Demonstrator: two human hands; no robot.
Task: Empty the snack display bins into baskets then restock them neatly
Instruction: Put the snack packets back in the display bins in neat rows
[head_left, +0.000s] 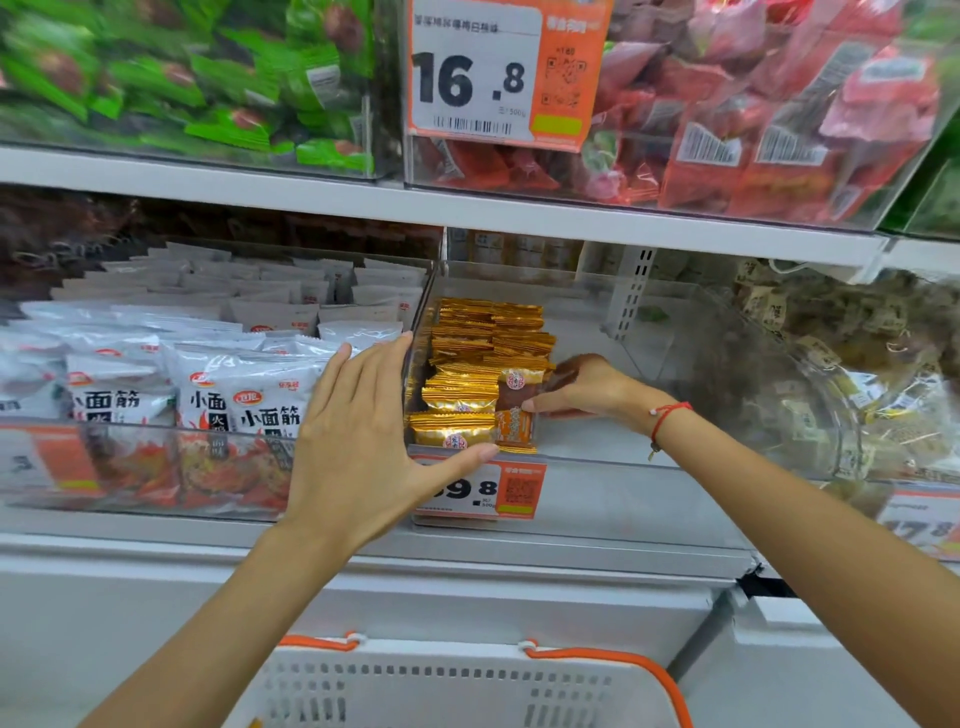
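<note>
- At the middle of the lower shelf, a clear display bin (649, 332) is sitting between two fuller bins, with gold snack packets (485, 332) lining its left side in tidy rows.
- The left hand (363, 441) is lying wide and flat at the bin's front left corner, fingers straight toward 12 o'clock and the thumb pressing along the front rim above the price tag (480, 491).
- The right hand (584, 387) is reaching into the bin, fingers pointing toward 9 o'clock and pinching a brownish packet (519, 397) against the front of the gold stack; how it is gripping underneath is probably hidden by the packets.
- A red string bracelet (667, 415) is circling the right wrist.
- At 9 o'clock of the bin, white snack bags (249, 400) are standing in rows.
- At 6 o'clock, below the shelf, a white basket (467, 686) with an orange handle is waiting.
</note>
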